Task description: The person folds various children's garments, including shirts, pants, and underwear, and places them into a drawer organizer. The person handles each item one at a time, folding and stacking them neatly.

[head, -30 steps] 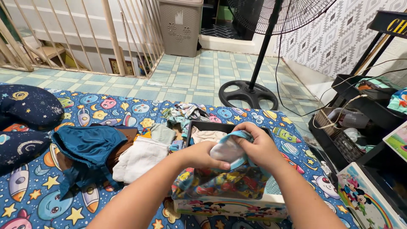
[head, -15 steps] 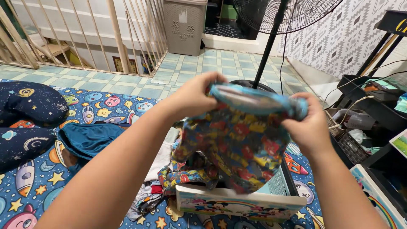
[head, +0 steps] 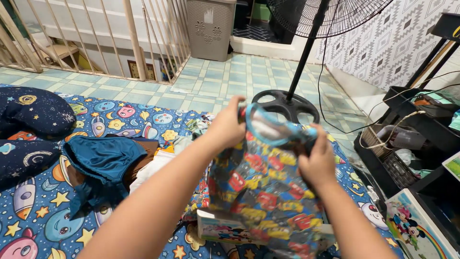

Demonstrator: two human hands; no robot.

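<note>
Both my hands hold up a small pair of cartoon-print shorts (head: 261,192) with a light blue waistband. My left hand (head: 226,125) grips the waistband at its left end, my right hand (head: 317,162) grips it at the right end. The shorts hang down, blurred, in front of a box with a cartoon-printed front (head: 215,231), hiding most of it. A teal garment (head: 103,160) and a white folded cloth (head: 148,171) lie to the left on the space-print mat (head: 43,211).
Two dark blue starry pillows (head: 36,112) lie at the left edge. A standing fan's round base (head: 286,104) sits on the tiled floor behind. A black shelf with baskets and cables (head: 407,139) stands at right. A railing and a beige bin (head: 211,26) are at the back.
The shorts were bunched over the box a second ago. I lifted them, spread them wide by the waistband, and now they hang lower with my hands closer together.
</note>
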